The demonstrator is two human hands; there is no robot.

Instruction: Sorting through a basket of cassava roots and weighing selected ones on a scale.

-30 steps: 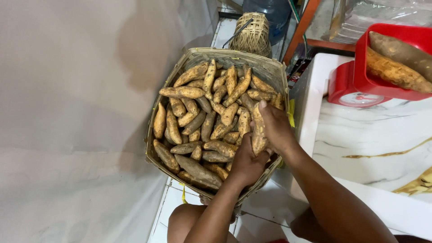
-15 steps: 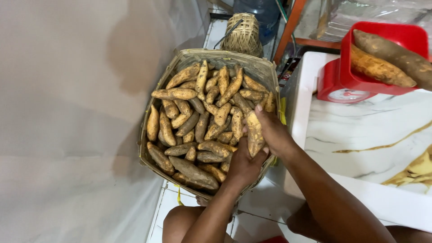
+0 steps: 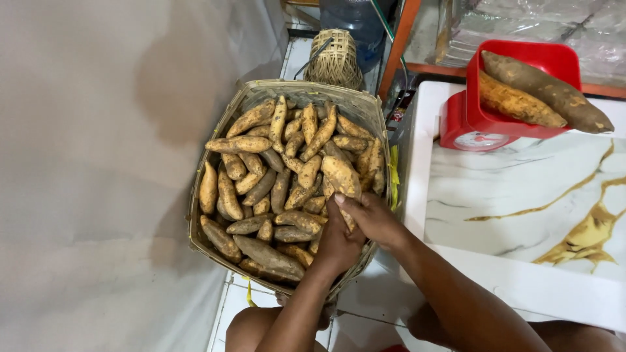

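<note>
A woven basket (image 3: 242, 104) on the floor is heaped with several dusty yellow-brown sweet potatoes. Both my hands are at its near right corner. My right hand (image 3: 377, 220) grips the lower end of one fat sweet potato (image 3: 339, 175), which sticks up and away above the pile. My left hand (image 3: 336, 240) is pressed against the same sweet potato from below and beside the right hand. The near end of this sweet potato is hidden by my fingers.
A white marble-look table (image 3: 508, 195) stands right of the basket. On it sits a red kitchen scale (image 3: 479, 127) whose tray holds two large sweet potatoes (image 3: 544, 88). A small wicker holder (image 3: 336, 60) stands behind the basket. A pale wall runs along the left.
The sweet potato in my right hand has been raised a little and turned more upright. My left hand has closed in beside the right. The view has shifted slightly.
</note>
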